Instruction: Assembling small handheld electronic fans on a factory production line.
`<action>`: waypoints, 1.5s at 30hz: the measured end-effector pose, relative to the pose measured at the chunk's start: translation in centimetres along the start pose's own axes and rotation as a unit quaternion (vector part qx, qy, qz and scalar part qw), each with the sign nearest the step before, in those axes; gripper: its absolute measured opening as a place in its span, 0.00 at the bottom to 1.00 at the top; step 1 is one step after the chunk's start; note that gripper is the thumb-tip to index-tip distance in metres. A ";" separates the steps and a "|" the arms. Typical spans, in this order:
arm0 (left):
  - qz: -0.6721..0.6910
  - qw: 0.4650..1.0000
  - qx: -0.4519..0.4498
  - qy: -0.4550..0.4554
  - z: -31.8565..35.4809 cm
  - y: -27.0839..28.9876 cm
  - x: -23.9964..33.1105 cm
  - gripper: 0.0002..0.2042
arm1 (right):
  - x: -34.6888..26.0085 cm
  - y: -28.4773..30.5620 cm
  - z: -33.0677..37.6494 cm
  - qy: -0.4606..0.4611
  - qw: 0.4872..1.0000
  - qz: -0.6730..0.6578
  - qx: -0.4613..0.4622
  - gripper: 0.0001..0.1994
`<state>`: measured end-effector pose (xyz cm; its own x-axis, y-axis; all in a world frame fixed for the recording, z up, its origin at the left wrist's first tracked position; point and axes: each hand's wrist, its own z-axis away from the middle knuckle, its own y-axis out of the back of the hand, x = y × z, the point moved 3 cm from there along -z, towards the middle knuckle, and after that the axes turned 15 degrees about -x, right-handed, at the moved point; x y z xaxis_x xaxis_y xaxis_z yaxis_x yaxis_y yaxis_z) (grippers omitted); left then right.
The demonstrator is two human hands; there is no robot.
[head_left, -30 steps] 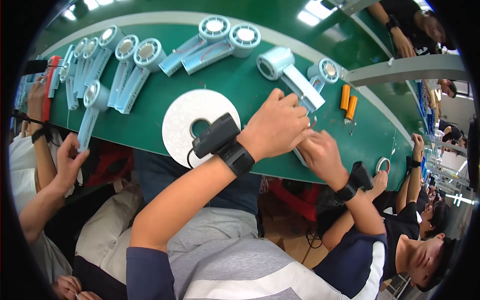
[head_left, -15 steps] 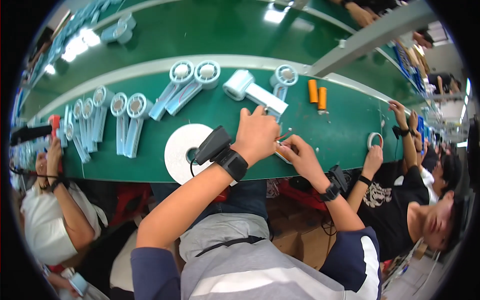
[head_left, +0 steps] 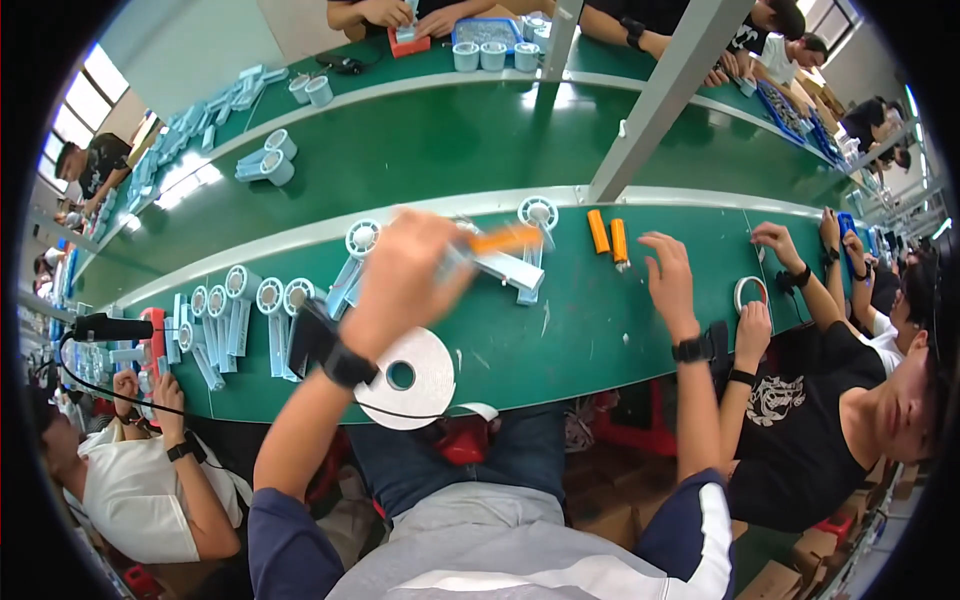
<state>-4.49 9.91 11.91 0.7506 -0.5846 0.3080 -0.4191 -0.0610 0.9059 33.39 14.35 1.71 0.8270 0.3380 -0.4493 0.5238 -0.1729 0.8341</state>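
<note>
My left hand (head_left: 412, 285), smeared by motion, is closed on an orange cylindrical battery (head_left: 505, 240) that sticks out to the right of its fingers. Beyond that battery lies a light-blue handheld-fan housing (head_left: 512, 268), partly covered by the battery. A similar fan piece (head_left: 538, 213) with a round grille rests just behind it. My right hand (head_left: 670, 280) hovers over the green bench, fingers bent and apart, holding nothing. Two more orange batteries (head_left: 598, 231) lie to the left of it. Below my left hand sits a white roll of tape (head_left: 425, 370).
Several light-blue fan pieces (head_left: 270, 297) line the bench at left. A smaller tape ring (head_left: 750, 293) lies near a co-worker's hand (head_left: 755, 325) at right. A grey metal post (head_left: 660, 110) slants above the bench. Another co-worker (head_left: 160, 470) sits at left.
My hands have moved apart: the left went leftward with the battery, the right came away to the right and opened. The view has tilted up, showing more of the far benches.
</note>
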 end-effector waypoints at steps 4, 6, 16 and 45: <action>-0.051 0.970 0.024 0.237 -3.2 -0.3 -13.6 0.13 | 1.0 -0.6 -3.6 0.262 0.934 0.201 -0.134 0.09; -0.085 0.953 -0.015 0.290 -2.7 -1.9 -18.8 0.14 | 2.1 -1.2 -3.6 0.338 0.905 0.218 -0.137 0.12; -0.080 0.983 0.037 0.163 1.0 -2.8 -9.7 0.16 | 4.4 -1.2 -5.9 0.376 0.893 0.194 -0.155 0.15; -0.082 0.976 0.112 0.170 33.6 2.5 5.9 0.37 | -32.6 -3.4 25.2 -0.085 0.525 -0.590 -0.607 0.14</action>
<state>-18.28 -20.90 6.26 0.9270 -0.2515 0.2782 -0.3522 -0.3285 0.8764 9.79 -19.37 5.48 0.1330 -0.5592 -0.8183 0.2608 0.8163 -0.5154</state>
